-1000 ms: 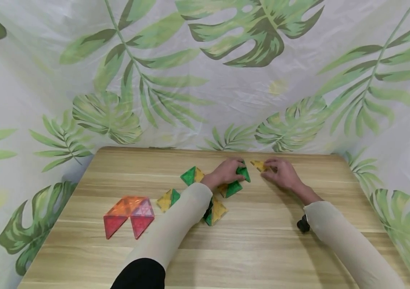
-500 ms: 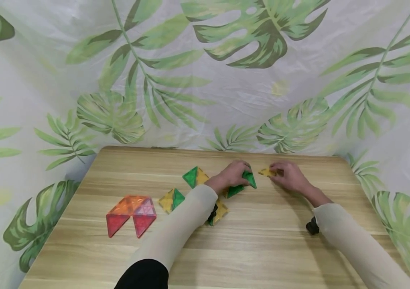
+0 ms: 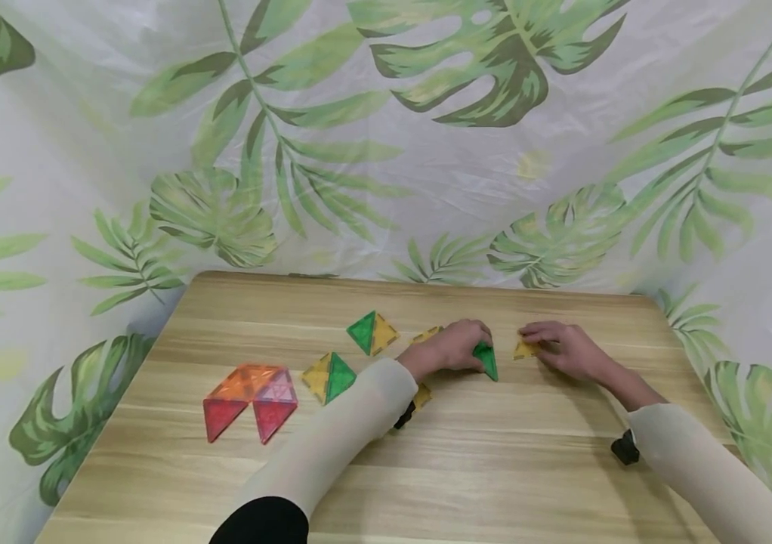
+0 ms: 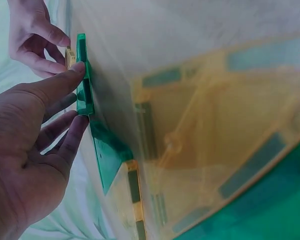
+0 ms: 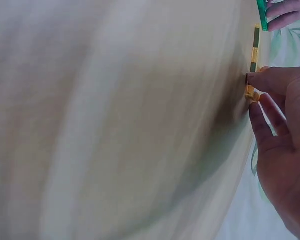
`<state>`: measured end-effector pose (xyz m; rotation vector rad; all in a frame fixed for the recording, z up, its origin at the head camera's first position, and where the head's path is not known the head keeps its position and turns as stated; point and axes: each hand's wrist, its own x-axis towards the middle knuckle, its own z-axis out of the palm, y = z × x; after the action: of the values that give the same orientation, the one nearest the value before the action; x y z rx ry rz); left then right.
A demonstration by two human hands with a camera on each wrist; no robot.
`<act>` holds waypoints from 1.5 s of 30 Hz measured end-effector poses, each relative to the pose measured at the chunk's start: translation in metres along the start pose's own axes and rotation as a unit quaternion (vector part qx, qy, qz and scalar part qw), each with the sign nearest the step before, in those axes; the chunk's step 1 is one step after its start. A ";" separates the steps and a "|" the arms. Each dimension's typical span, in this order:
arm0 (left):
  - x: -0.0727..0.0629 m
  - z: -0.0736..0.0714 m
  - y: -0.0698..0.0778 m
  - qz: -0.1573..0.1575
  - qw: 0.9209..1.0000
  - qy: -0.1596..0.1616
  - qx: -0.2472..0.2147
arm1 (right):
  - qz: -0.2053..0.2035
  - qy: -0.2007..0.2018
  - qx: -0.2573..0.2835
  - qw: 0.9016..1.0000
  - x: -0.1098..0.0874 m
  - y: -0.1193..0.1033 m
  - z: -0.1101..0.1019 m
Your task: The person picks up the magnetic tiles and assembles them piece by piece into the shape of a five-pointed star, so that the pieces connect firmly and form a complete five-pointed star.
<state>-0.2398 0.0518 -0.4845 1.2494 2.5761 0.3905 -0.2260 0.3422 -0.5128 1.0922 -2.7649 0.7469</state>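
Head view: we lost part of the pinched green tile behind the left hand. The right hand hid much of the pinched yellow tile. Left sleeve covered most of another yellow tile. Left-wrist view: we noted a near yellow tile, blurred, cut by the right edge. Right-wrist view: we found the tabletop smeared, left hand and green tile cropped at top

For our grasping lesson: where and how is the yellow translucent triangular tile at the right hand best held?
Probably pinch the yellow tile across its faces at the right end, from the right: it looks thin edge-on, and its left side faces the green translucent triangular tile.
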 end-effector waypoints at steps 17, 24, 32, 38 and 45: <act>-0.022 0.010 0.023 -0.007 1.000 0.009 -0.021 | 0.088 0.049 0.010 0.995 -0.022 -0.024 0.004; -0.025 0.013 0.021 -0.008 0.999 0.027 -0.046 | 0.139 0.030 0.019 0.990 -0.019 -0.027 0.011; -0.024 0.017 0.019 -0.002 0.998 0.045 -0.045 | 0.144 0.030 0.011 0.989 -0.016 -0.030 0.019; -0.023 0.018 0.021 0.001 0.997 0.059 -0.042 | 0.140 0.039 0.006 0.989 -0.016 -0.030 0.021; -0.023 0.016 0.025 -0.002 0.998 0.058 -0.037 | 0.095 0.034 0.023 0.995 -0.019 -0.028 0.021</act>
<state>-0.2027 0.0504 -0.4887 1.2289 2.6327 0.5672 -0.1913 0.3267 -0.5244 0.8022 -2.8336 0.8562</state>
